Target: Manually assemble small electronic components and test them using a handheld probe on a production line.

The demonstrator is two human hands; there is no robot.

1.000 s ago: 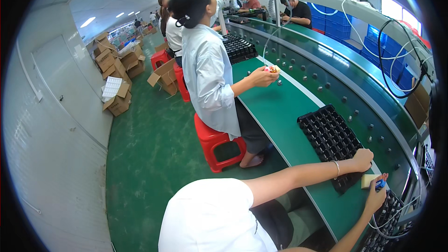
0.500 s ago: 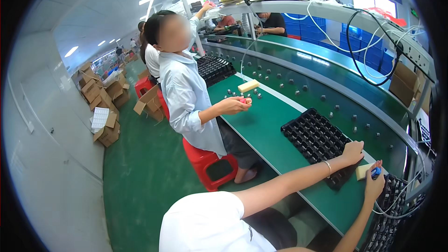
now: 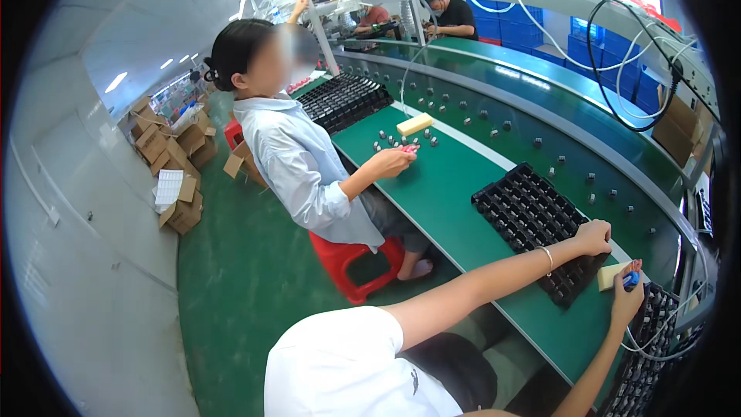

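Observation:
My left hand (image 3: 593,238) is closed over the far right edge of a black moulded tray (image 3: 532,216) with rows of pockets; whatever its fingers hold is hidden. A bracelet circles that wrist. Farther right, my right hand (image 3: 627,303) grips a small blue thing (image 3: 631,279), too small to tell its kind, with something red at the fingertips. Right beside that hand lies a pale yellow sponge block (image 3: 612,275) on the green worktop (image 3: 436,185). The tray lies flat on this worktop.
To the left a co-worker in a light blue shirt (image 3: 289,147) sits on a red stool (image 3: 363,274), by another sponge block (image 3: 414,124) and several small metal parts. More such parts dot the dark green belt (image 3: 525,139). Filled black trays (image 3: 644,355) stand at right. Cables (image 3: 598,93) hang from the shelf.
The co-worker has turned their head toward the worktop. My view has shifted slightly; my hands keep nearly the same places at the tray and the sponge block.

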